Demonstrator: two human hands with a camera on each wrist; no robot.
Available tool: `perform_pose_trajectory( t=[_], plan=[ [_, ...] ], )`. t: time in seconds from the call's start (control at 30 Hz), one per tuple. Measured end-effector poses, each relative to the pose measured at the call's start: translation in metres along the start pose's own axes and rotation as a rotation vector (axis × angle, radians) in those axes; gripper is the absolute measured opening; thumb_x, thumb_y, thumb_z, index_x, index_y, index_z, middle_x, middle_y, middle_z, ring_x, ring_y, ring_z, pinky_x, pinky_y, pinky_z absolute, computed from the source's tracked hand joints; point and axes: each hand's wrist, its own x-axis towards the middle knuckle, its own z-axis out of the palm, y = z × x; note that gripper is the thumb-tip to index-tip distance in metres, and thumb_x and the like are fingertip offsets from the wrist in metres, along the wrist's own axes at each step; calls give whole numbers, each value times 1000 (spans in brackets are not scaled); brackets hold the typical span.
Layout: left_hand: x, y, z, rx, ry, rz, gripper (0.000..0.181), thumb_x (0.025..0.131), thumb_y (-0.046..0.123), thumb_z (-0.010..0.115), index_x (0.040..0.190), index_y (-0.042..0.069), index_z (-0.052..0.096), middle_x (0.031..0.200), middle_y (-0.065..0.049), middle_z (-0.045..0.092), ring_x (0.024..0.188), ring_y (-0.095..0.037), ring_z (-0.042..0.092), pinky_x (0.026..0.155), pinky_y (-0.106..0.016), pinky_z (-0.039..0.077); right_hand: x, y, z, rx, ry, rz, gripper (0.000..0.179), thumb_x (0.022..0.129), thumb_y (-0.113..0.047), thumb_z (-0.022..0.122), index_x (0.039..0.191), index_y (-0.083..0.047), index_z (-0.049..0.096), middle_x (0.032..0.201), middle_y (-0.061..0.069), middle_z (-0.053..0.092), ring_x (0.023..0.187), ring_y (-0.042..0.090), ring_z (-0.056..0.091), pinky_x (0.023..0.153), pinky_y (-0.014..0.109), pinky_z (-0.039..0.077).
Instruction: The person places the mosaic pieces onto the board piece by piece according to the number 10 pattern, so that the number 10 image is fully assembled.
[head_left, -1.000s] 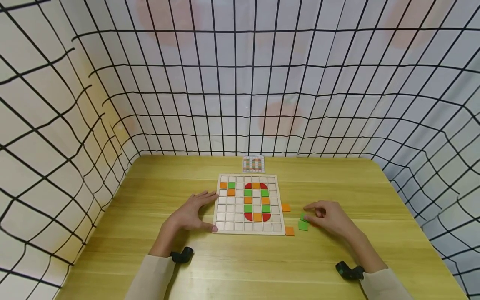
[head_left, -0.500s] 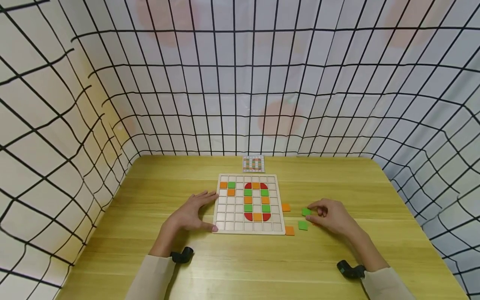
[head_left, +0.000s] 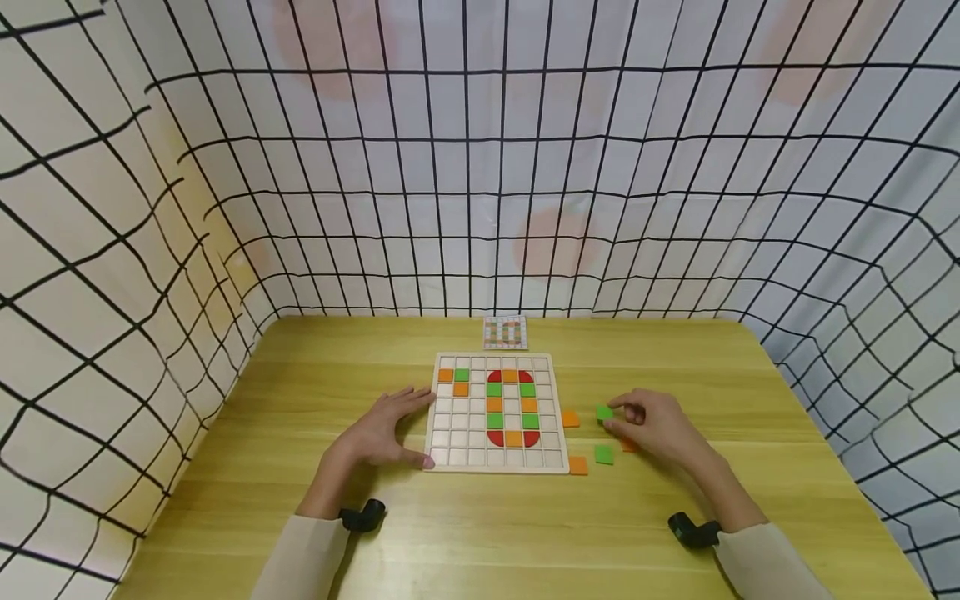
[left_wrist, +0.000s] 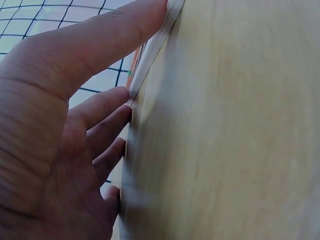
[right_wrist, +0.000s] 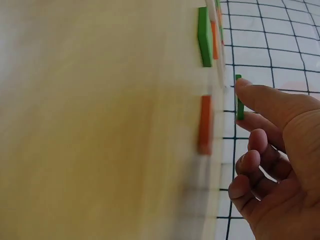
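Note:
Between thumb and index finger my right hand [head_left: 651, 423] pinches a green square tile [head_left: 604, 414]. The right wrist view shows that green tile [right_wrist: 240, 97] edge-on, raised off the table. My left hand [head_left: 382, 429] lies spread along the left edge of a pale gridded board [head_left: 453, 433], thumb at its near corner. In the left wrist view the left hand's thumb [left_wrist: 110, 35] and fingertips meet the board's edge. Orange, green and red pieces fill an oval ring on the board's right half. At its upper left sit two orange tiles and one green tile [head_left: 462, 375].
Two orange tiles [head_left: 578, 466] lie along the board's right side. Another green tile [head_left: 603, 454] rests nearer me, and an orange-red tile [head_left: 628, 446] is partly under the right hand. Behind the board lies a small pattern card [head_left: 506, 332]. Black wire mesh [head_left: 480, 192] surrounds the table's back and sides.
My right hand has taken the green tile from beside the other green one and lifted it slightly. The left hand stays on the board's edge. The head view has tilted slightly.

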Motion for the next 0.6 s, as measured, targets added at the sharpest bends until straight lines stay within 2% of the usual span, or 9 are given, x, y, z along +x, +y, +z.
perform_pose_trajectory(
  t=[0.17,0.3,0.43,0.6],
  plan=[
    [0,0,2,-6,8,13,108,70,55,90,159,19,42,168,-3,35,159,-36,21,129,-63,10,10,-12,5,44,3,9,36,92,-35,79,116,-9,74,81,-2,59,71,13,50,63,24,45],
    [-1,-2,2,-2,16,21,107,70,55,90,159,19,42,167,-4,36,158,-37,23,128,-64,11,21,-24,17,92,0,1,35,92,-36,79,116,-11,74,82,-2,60,71,13,51,64,24,46],
    [-2,-3,2,-2,24,25,107,70,57,89,159,21,42,167,-3,37,158,-36,23,128,-64,11,31,-41,32,138,2,-16,29,92,-31,79,114,-12,75,81,-2,59,71,14,51,63,24,44],
    [-1,-5,2,0,20,26,107,70,57,89,159,20,42,167,-4,36,158,-37,23,128,-65,11,42,-63,47,182,-8,-38,29,91,-28,80,114,-10,77,76,-2,54,68,12,48,61,22,41]
  ],
)
